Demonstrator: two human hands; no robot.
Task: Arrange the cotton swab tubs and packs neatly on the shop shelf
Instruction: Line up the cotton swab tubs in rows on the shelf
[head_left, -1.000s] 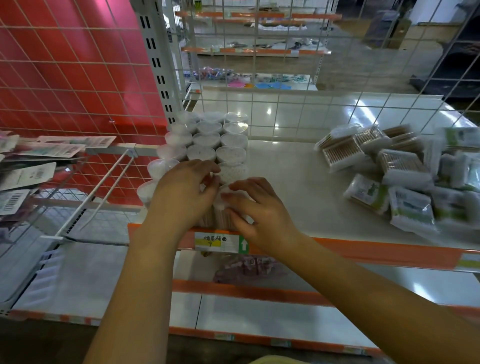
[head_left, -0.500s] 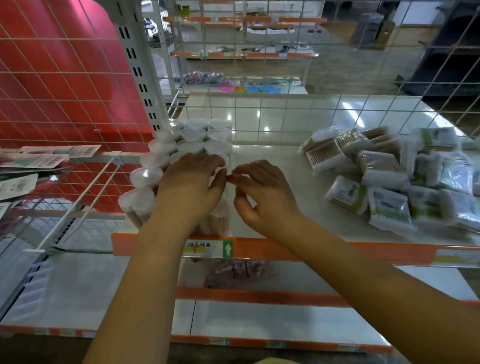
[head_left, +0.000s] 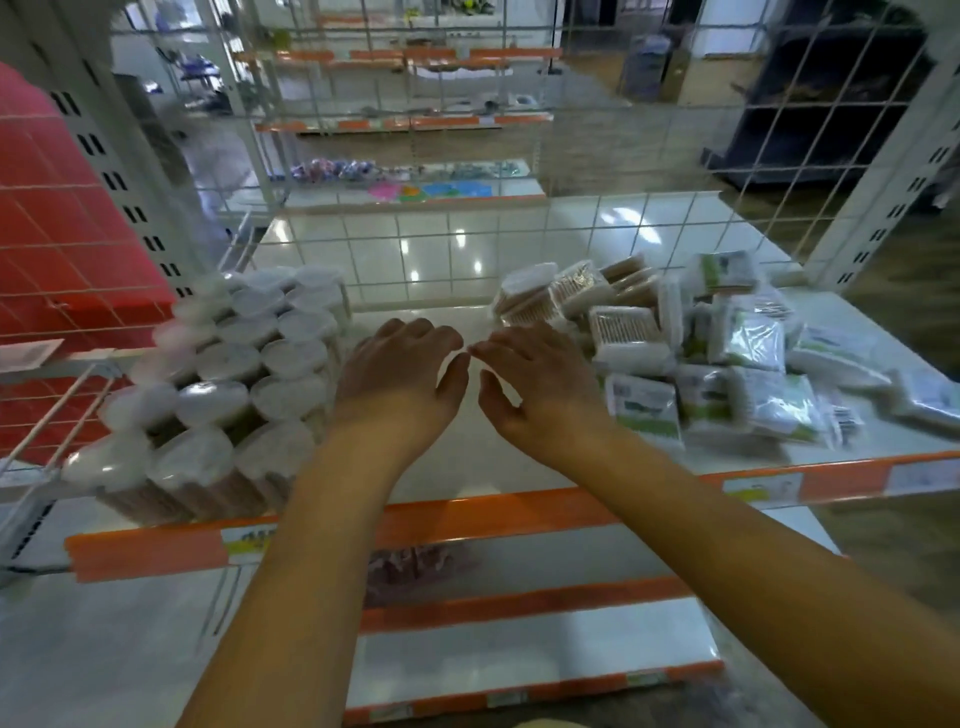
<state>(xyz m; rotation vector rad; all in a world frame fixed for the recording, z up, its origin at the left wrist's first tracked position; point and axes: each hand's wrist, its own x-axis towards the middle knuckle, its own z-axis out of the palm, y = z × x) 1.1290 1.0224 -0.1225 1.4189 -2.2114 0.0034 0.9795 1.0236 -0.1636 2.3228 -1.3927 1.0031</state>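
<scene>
While the round cotton swab tubs (head_left: 228, 384) already stood in tidy rows at the left end of the shelf (head_left: 467, 467), lid beside lid up to the orange front strip (head_left: 493, 519), the second half of the work looked untouched. The swab packs (head_left: 701, 353) lay in a loose heap at the right end, some flat, some tilted over each other (a few showed wooden sticks, others a green label). Between the two groups the shelf surface was bare. Over this gap both hands were held, close together and holding nothing: the left hand (head_left: 400, 369) had its fingers loosely bent just beside the tubs, and the right hand (head_left: 540, 384) had relaxed, slightly curved fingers just beside the nearest packs. By my judgement, the tubs were finished and the packs were still to be sorted and lined up.
</scene>
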